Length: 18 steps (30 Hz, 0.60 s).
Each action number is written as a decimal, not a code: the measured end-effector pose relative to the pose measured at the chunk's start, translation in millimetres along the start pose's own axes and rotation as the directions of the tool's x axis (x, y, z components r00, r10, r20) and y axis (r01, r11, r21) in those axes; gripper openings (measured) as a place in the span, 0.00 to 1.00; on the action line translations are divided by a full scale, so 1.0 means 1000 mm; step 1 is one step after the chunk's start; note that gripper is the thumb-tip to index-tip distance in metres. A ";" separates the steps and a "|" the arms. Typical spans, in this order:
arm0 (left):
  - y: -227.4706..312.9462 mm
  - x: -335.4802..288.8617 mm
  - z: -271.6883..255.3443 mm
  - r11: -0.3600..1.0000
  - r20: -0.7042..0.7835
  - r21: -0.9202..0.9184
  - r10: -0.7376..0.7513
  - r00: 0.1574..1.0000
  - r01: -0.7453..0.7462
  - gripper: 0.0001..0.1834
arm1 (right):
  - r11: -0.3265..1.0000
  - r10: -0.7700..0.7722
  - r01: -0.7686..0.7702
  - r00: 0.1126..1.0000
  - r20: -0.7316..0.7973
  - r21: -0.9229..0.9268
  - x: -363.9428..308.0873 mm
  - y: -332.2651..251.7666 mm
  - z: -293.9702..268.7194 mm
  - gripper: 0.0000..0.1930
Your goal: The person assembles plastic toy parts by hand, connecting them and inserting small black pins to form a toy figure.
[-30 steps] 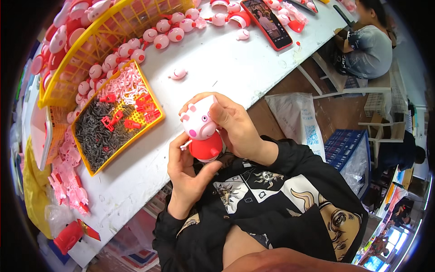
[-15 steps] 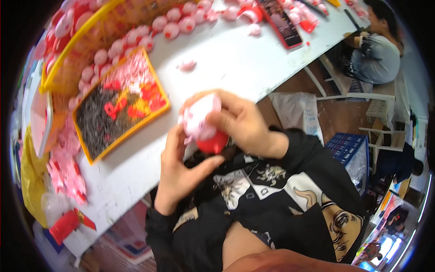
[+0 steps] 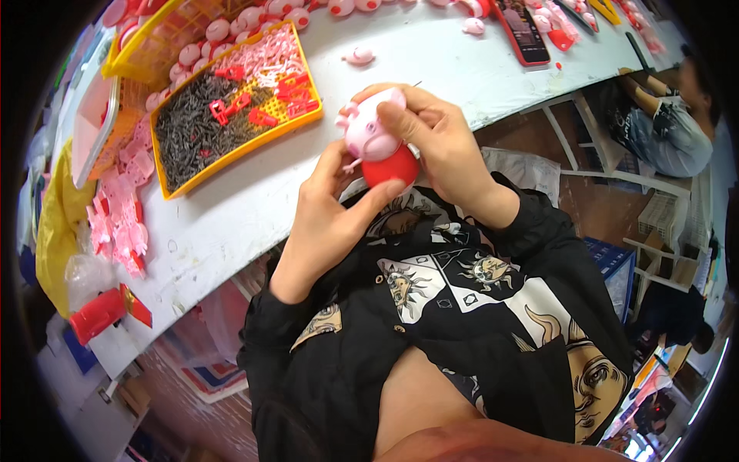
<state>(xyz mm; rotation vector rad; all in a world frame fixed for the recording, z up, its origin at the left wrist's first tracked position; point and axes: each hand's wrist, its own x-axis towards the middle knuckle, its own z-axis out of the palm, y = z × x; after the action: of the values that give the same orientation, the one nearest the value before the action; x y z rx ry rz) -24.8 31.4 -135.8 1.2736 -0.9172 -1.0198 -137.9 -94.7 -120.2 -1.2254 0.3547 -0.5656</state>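
Observation:
Both hands hold a toy pig with a pink head and a round red body, just off the table's near edge. My right hand grips the head from the right, thumb pressed on its top and side. My left hand supports the red body from the left and below, with its thumb against the lower front. One thin pink arm sticks out beside the left fingers. The fingers behind the toy are partly hidden. Beyond the hands, a small pink pig-shaped piece lies on the white table.
Left of the hands sits a yellow tray of small black, pink and red parts. Behind it stands a yellow basket beside several pink balls. Pink pieces and a red cylinder lie far left. A phone rests at the back; a person sits right.
The view has shifted, so table and tray sit higher and further right. The toy has tilted, showing more of its face and red body. Both hands still hold it.

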 end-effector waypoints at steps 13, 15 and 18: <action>-0.033 -0.067 -0.007 0.992 0.040 0.027 -0.124 0.991 0.123 0.32 | 0.846 0.076 0.054 0.973 0.220 -0.530 -0.058 0.036 -0.001 0.19; -0.045 -0.075 -0.011 0.998 -0.004 -0.005 -0.067 0.998 0.067 0.29 | 0.838 0.139 -0.003 0.968 0.208 -0.546 -0.059 0.036 0.000 0.18; -0.050 -0.083 -0.015 0.988 0.019 -0.037 -0.147 0.989 0.147 0.25 | 0.900 0.287 -0.208 0.945 0.159 -0.384 -0.071 0.036 -0.010 0.17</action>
<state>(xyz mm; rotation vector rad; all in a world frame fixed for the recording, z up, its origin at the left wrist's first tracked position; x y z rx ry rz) -40.1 114.2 -185.9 1.3177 -0.8216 -1.1590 -193.4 -52.5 -160.8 -1.5538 0.4397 -0.1438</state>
